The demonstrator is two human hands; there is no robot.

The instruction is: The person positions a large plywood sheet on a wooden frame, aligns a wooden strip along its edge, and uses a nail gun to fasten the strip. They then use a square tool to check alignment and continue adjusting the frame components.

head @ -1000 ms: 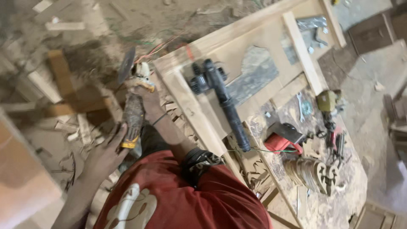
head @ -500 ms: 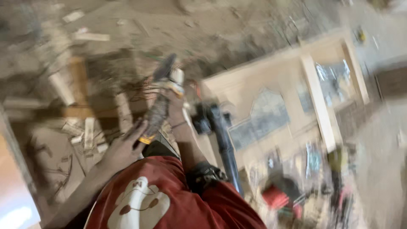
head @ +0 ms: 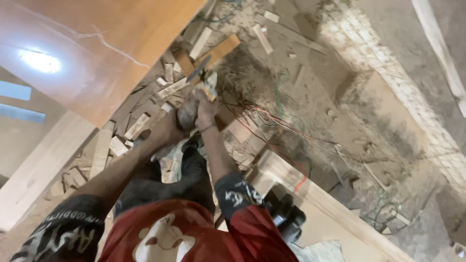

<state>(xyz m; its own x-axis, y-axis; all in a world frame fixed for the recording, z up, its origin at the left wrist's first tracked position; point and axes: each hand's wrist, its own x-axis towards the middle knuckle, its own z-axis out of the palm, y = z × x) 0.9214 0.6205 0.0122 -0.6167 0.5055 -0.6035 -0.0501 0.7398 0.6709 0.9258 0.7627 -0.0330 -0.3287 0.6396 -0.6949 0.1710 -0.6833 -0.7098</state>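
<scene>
A dusty angle grinder point(head: 193, 99) with a dark disc at its far end is held out in front of me over the floor. My right hand point(head: 206, 111) grips its front part near the disc guard. My left hand point(head: 171, 127) holds the rear of its body. Both arms reach forward from my red shirt with dark printed sleeves. Below the tool lie wood offcuts and dust.
A large glossy brown board point(head: 97, 53) leans at the upper left. Several wood scraps point(head: 136, 127) litter the floor beside it. Red and green wires point(head: 276, 121) trail across the dirt. A wooden workbench edge point(head: 315, 191) and a black power tool point(head: 286, 218) sit at the lower right.
My view has swung away from the workbench toward the floor and the brown board. The grinder stays in both hands, now held over the scrap pile.
</scene>
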